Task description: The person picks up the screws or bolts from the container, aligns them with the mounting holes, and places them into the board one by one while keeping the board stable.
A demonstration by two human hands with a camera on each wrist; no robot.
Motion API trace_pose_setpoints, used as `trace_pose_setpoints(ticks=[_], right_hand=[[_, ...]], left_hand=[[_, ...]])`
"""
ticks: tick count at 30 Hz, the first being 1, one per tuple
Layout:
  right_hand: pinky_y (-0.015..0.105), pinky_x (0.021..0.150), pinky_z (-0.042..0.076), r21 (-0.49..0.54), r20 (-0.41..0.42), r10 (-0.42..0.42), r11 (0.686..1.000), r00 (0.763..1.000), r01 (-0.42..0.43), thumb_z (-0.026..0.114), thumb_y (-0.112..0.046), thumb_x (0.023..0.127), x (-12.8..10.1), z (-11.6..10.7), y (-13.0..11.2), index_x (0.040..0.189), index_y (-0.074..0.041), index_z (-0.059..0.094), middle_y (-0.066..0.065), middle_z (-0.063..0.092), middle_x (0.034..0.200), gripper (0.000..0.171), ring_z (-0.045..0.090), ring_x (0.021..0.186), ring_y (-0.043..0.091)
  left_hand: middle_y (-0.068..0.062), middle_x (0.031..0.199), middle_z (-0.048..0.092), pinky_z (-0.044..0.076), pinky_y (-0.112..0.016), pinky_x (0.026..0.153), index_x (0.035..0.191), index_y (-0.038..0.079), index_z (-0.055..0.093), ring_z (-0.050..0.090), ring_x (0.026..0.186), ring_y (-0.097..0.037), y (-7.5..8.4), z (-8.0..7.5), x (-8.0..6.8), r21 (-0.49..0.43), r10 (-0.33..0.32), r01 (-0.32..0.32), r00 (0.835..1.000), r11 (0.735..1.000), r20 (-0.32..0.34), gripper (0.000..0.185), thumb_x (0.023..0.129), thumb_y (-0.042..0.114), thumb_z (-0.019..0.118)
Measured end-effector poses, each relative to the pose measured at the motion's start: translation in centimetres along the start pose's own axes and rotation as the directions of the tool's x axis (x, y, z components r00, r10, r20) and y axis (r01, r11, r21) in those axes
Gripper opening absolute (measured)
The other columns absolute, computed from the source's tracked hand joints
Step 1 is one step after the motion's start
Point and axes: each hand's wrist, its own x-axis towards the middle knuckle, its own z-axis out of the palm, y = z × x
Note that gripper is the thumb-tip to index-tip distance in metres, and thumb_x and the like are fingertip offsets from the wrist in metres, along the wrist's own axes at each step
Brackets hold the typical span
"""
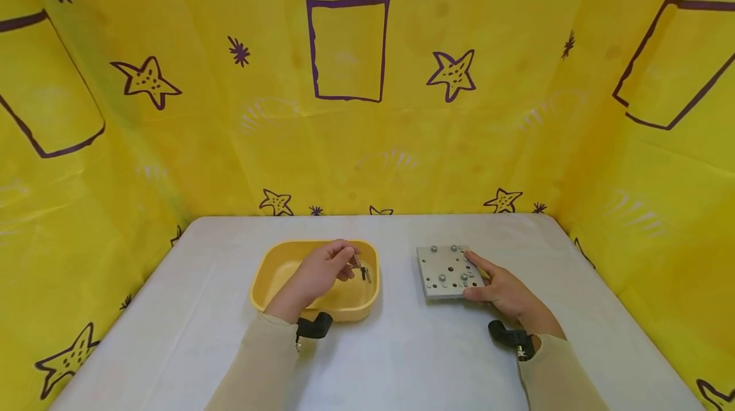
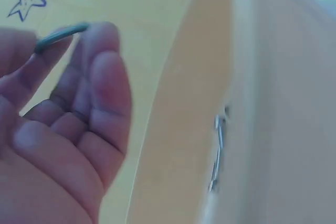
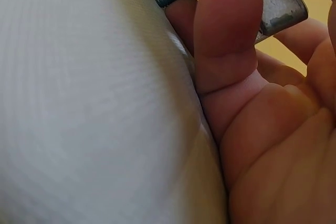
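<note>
a small bolt is pinched in the left hand's fingertips, over the yellow tray at about 9 o'clock of the metal plate. the right hand grips that plate at its 4 o'clock corner, thumb on top, and the plate is tilted up off the white tabletop. another screw lies in the tray just beside the left fingers.

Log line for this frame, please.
left hand: pinches screw over yellow tray | right hand: holds metal plate on table

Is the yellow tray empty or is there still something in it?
Not empty. A dark screw lies in the tray, beside the left hand, which pinches another small part.
</note>
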Motion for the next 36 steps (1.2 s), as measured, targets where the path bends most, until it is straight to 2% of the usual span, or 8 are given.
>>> trace_pose_setpoints(ticks=[4,7,12,16,22,28,32,36], right_hand=[[0.060,0.113,0.008,-0.007,-0.003,0.008,1.000,1.000,-0.008,0.088,-0.045,0.071,0.0,-0.1,0.3,0.158,-0.027,0.028,0.012,0.022,0.162,0.107,0.027,0.140,0.035],[0.061,0.113,0.009,-0.007,-0.002,0.000,1.000,1.000,0.000,0.087,-0.044,0.072,0.1,-0.1,0.4,0.159,-0.026,0.028,0.013,0.022,0.162,0.107,0.028,0.139,0.036],[0.059,0.113,0.013,0.000,-0.002,-0.004,1.000,1.000,0.004,0.087,-0.042,0.073,0.0,-0.2,0.3,0.159,-0.026,0.028,0.014,0.024,0.161,0.106,0.034,0.135,0.034],[0.059,0.113,0.013,-0.021,-0.011,-0.003,1.000,1.000,0.003,0.087,-0.044,0.072,-0.1,-0.4,0.4,0.158,-0.027,0.029,0.014,0.024,0.161,0.106,0.033,0.135,0.034],[0.059,0.113,0.011,-0.007,-0.012,0.008,1.000,1.000,-0.008,0.088,-0.044,0.071,-0.2,-0.6,0.8,0.158,-0.029,0.029,0.011,0.021,0.162,0.106,0.032,0.135,0.034],[0.056,0.114,0.014,0.046,-0.012,0.021,0.999,1.000,-0.021,0.089,-0.038,0.071,-0.4,-0.5,0.4,0.158,-0.029,0.030,0.009,0.019,0.163,0.106,0.035,0.131,0.032],[0.058,0.113,0.014,0.044,-0.012,0.028,0.999,1.000,-0.027,0.088,-0.038,0.072,-0.3,-0.1,0.0,0.158,-0.029,0.030,0.012,0.020,0.163,0.105,0.035,0.133,0.034],[0.058,0.114,0.013,0.042,-0.009,0.036,0.999,0.999,-0.035,0.088,-0.040,0.072,-0.1,0.0,-0.1,0.158,-0.030,0.031,0.011,0.020,0.163,0.104,0.032,0.136,0.033]], left_hand=[[-0.016,0.102,0.065,0.055,-0.037,0.083,0.122,0.000,0.064,0.065,0.089,-0.029,0.3,0.8,1.0,-0.203,0.025,-0.026,1.000,0.979,-0.006,0.029,0.105,0.020,0.052],[-0.016,0.101,0.066,0.055,-0.038,0.086,0.121,0.001,0.066,0.065,0.089,-0.028,0.5,1.8,1.9,-0.283,0.033,-0.034,0.999,0.958,-0.011,0.024,0.103,0.014,0.056],[-0.016,0.100,0.067,0.055,-0.036,0.085,0.120,0.001,0.067,0.066,0.091,-0.031,1.3,3.6,3.4,-0.337,0.033,-0.028,0.999,0.941,0.009,0.022,0.101,0.011,0.059],[-0.017,0.103,0.068,0.056,-0.032,0.082,0.118,0.003,0.068,0.066,0.096,-0.038,1.8,5.1,4.8,-0.336,0.006,0.005,0.999,0.942,0.033,0.021,0.101,0.010,0.059],[-0.014,0.101,0.068,0.057,-0.030,0.078,0.111,0.007,0.071,0.067,0.095,-0.037,2.0,7.9,6.4,-0.220,-0.028,0.035,0.999,0.975,0.032,0.015,0.099,0.007,0.061],[-0.010,0.097,0.068,0.057,-0.030,0.070,0.110,0.005,0.072,0.067,0.072,-0.019,2.1,10.5,7.7,-0.033,-0.019,0.018,1.000,0.999,-0.021,0.016,0.098,0.006,0.062],[-0.002,0.092,0.066,0.054,-0.026,0.064,0.109,0.003,0.073,0.064,0.068,-0.015,2.2,11.4,8.4,0.098,0.010,-0.005,0.999,0.995,-0.049,0.017,0.097,0.004,0.061],[0.003,0.095,0.066,0.050,-0.028,0.073,0.105,0.008,0.075,0.059,0.084,-0.016,2.2,11.9,9.0,0.228,0.009,0.007,0.998,0.974,-0.066,0.015,0.095,0.005,0.064]])
